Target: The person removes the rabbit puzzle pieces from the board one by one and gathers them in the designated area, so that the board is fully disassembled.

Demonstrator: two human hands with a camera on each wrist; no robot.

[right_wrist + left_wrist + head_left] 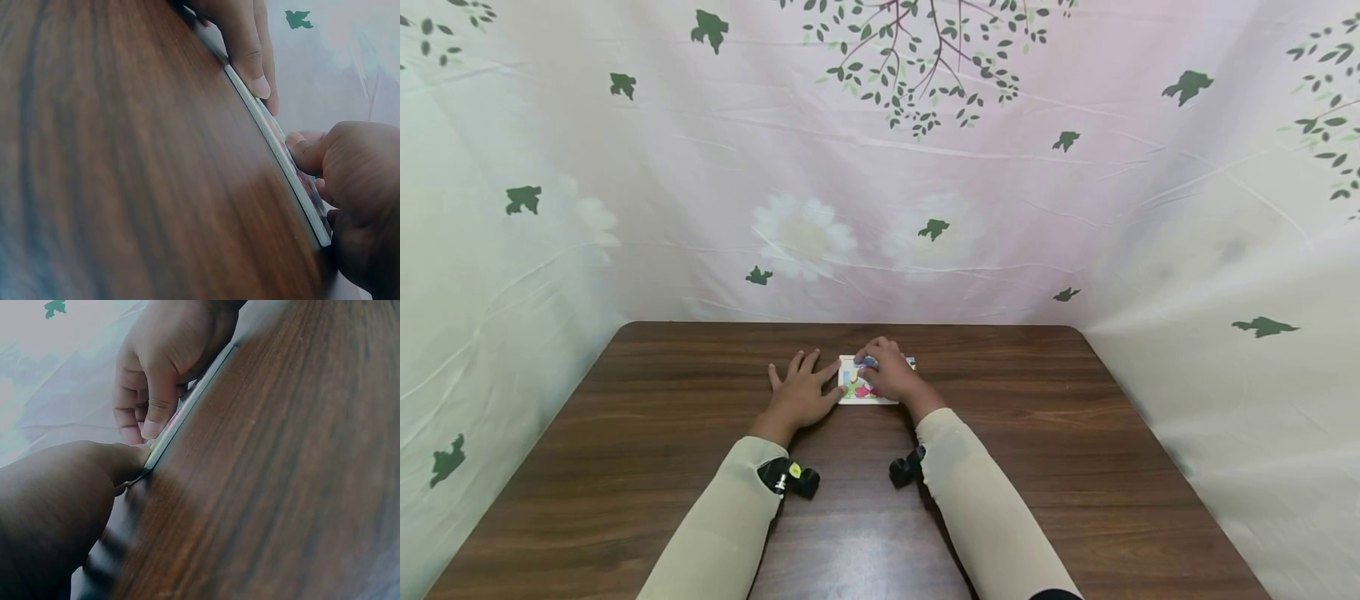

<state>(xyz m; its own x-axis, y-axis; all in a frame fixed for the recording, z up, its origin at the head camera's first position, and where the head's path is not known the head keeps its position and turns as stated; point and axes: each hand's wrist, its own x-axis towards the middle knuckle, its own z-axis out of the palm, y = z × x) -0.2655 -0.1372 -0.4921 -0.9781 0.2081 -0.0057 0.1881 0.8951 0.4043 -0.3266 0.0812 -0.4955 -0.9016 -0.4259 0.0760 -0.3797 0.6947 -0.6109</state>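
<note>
A: We've got a printed backdrop [865, 175] filling the upper half of the frame and both sides, leafy branches at top centre!

B: And below it, our dark wooden tabletop [1075, 467], spread right across the lower half!

A: Two pale sleeves [992, 500] reach in from the bottom edge, and we follow them up to the hands.

B: Left hand [801, 396] first, just left of centre: palm down, fingers apart and fairly straight, index finger and thumb touching the left edge of the picture board [853, 388]!

A: Right hand [891, 373] next, just right of it, over the board's right part. We see bent fingers there, thumb low to the surface; whether they're clamped on a piece or only pressing, we can't tell!

B: That board lies flat on the tabletop, just below the centre of the frame, white along its border, coloured shapes inside.

A: Smaller now: black wrist cameras [904, 471], one at each cuff, lower middle of our frame.

B: And smallest, we spot a blue patch [868, 362] by the right fingers, near the board's top edge, partly hidden!
</note>
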